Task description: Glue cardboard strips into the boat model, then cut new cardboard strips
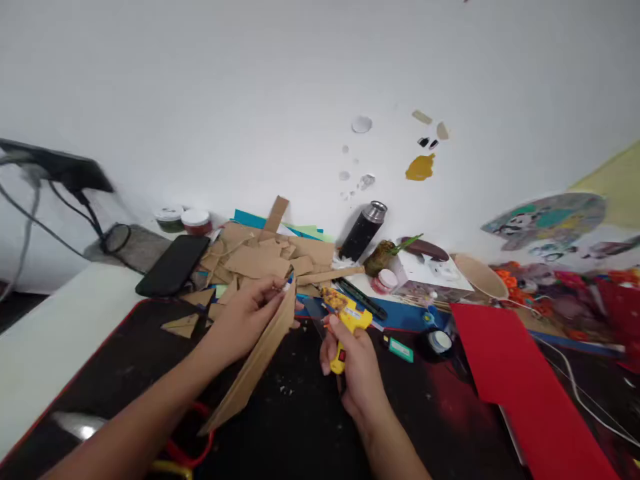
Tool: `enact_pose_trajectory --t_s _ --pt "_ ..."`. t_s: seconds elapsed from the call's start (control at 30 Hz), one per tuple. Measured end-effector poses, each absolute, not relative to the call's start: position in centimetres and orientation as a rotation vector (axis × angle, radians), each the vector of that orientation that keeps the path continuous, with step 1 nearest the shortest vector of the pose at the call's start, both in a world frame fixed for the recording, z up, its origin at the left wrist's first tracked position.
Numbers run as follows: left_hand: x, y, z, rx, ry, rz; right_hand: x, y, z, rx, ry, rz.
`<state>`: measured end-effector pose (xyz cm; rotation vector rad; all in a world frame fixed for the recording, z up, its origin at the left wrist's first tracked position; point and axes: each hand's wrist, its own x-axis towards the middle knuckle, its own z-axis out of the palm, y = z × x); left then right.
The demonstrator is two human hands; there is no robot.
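Observation:
A strip of brown cardboard (263, 360) stands on edge in my left hand (250, 317), whose fingers pinch its far end. At that end a small blue and white bit shows by the fingertips, too small to name. My right hand (355, 357) is wrapped round the handle of a yellow glue gun (350, 319). The gun's nozzle, stained brown, points left toward the cardboard and stays apart from it. A grey flat blade-like piece (315, 315) lies just left of the gun, partly hidden.
Cardboard scraps (265, 257) are heaped at the back, beside a black phone (173, 265). A black thermos (363, 230), a white box (430, 273) and a small jar (384, 281) stand against the wall. Red sheets (525, 380) lie right; red-handled scissors (193, 453) lie under my left forearm.

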<state>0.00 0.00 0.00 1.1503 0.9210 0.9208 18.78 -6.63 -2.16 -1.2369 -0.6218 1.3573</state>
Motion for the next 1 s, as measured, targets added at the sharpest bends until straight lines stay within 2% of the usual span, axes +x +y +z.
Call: enact_pose_trajectory --t_s 1.0 --pt "0.08 -0.31 -0.1 1.153 0.926 0.938 18.71 -6.64 -1.98 -1.204 -0.663 1.385"
